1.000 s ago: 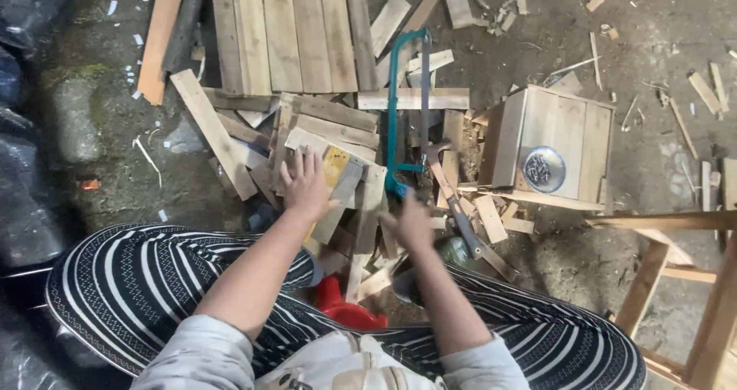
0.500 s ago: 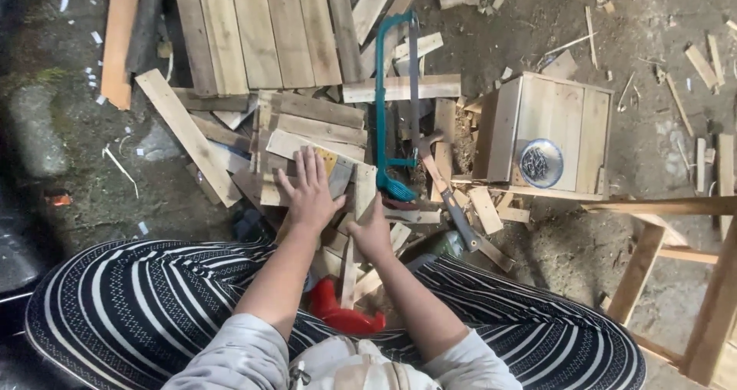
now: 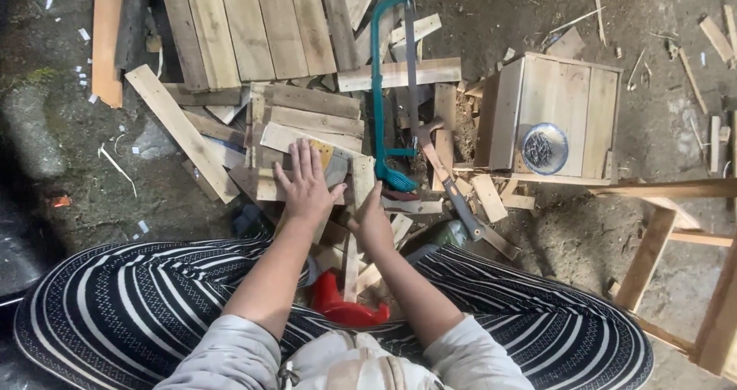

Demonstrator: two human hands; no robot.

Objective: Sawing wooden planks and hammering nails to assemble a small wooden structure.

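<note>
My left hand [image 3: 305, 184] lies flat with fingers spread on a pile of short wooden boards [image 3: 307, 125] in front of my knees. Just to its right, my right hand [image 3: 371, 219] grips a narrow upright wooden slat [image 3: 358, 206] that runs from the pile down toward my lap. A teal-framed hacksaw [image 3: 381, 83] lies on the wood just beyond my right hand, and a hammer [image 3: 449, 183] with a dark handle rests to the right of it.
A small wooden box [image 3: 568, 98] stands at the right with a round bowl of nails [image 3: 543, 147] on it. A plank pallet [image 3: 246, 21] lies at the top. A wooden frame [image 3: 675, 236] is at the far right, and a red object [image 3: 338, 302] sits between my legs.
My right hand has moved left from near the saw handle and closed on the narrow slat. The left hand stays spread on the boards. The view has shifted slightly.
</note>
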